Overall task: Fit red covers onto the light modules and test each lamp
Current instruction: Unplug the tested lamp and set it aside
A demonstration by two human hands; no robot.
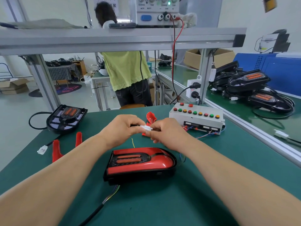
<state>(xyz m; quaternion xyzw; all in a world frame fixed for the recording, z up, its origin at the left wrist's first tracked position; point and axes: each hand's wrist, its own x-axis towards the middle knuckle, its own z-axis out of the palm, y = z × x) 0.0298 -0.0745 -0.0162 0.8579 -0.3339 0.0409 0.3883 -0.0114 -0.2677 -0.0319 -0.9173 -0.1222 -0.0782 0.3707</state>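
Left hand [121,128] and right hand [166,132] are pinching the white connector [146,128] lying 9-to-3 between them, while the red-covered lamp [140,162] is sitting on the bench [162,203] at their 6 o'clock, test box [196,119] at 2, nearer the right hand.

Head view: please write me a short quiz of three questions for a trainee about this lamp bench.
1. True or false: the lamp module nearest the person already wears its red cover.
2. What do the left hand and the right hand pinch between them? A) white connector B) screwdriver C) pliers
3. Fill in: the test box with coloured buttons stands on the person's ____ side.
Key: 1 true; 2 A; 3 right.
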